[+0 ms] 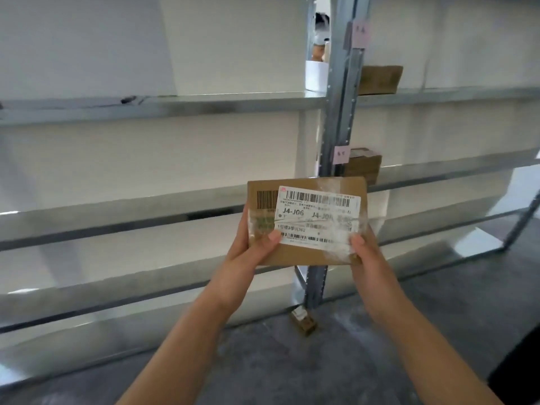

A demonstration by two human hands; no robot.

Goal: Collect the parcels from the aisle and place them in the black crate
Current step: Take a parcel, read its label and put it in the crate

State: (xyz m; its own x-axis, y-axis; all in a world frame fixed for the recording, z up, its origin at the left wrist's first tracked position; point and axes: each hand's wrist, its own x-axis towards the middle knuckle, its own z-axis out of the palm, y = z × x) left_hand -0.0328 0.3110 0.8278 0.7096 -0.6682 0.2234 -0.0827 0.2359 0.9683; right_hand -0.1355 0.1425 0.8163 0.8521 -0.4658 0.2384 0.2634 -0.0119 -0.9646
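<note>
Between the left hand (248,249) and the right hand (366,254), the parcel (309,217) is being pinched at its lower corners, thumbs on its label face, long axis running hand to hand; no black crate is showing.

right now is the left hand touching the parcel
Touching. The head view shows the left hand gripping the parcel at its lower left corner, thumb on its front.

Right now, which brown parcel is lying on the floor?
The small parcel beside the rack post; the held parcel and shelf parcels are higher.
</note>
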